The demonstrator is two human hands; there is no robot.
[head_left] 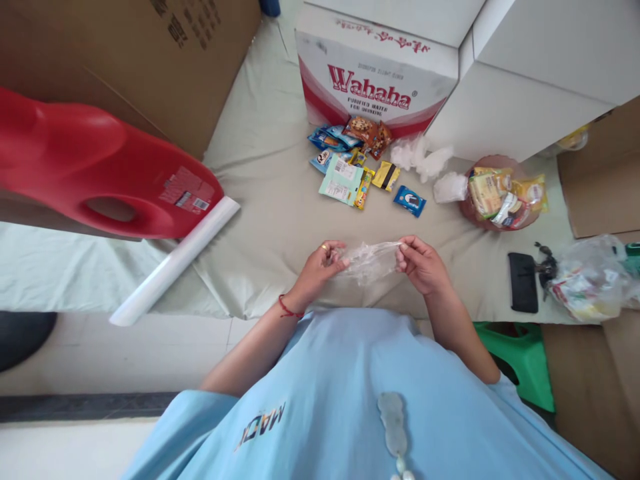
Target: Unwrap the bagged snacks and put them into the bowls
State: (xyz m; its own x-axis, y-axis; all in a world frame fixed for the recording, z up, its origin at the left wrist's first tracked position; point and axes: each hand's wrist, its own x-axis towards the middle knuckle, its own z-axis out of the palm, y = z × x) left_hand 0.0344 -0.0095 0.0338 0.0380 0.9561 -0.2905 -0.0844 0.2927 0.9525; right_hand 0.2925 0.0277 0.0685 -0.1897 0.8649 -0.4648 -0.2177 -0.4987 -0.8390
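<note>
Two hands pinch a clear plastic bag (373,261) in front of the Wahaha box (375,73).

The bag is held up between the hands, well in front of the box and close to the person's tummy. The left hand (320,268) has its fingers squeezed shut on one end of the bag. The right hand (424,265) has its fingers squeezed shut on the other end. Right at the foot of the box lies a pile of snack packets (350,170) on a pale cloth (270,167). Some scrunched white bags (420,157) sit by the box's corner. A pink bowl (466,208) full of snacks is a bit further off on that same side. A black wallet (523,282) lies past the bowl, nearer the person. Far off on the box's other side are a big red plastic thing (90,167) and a white roll (173,263).
</note>
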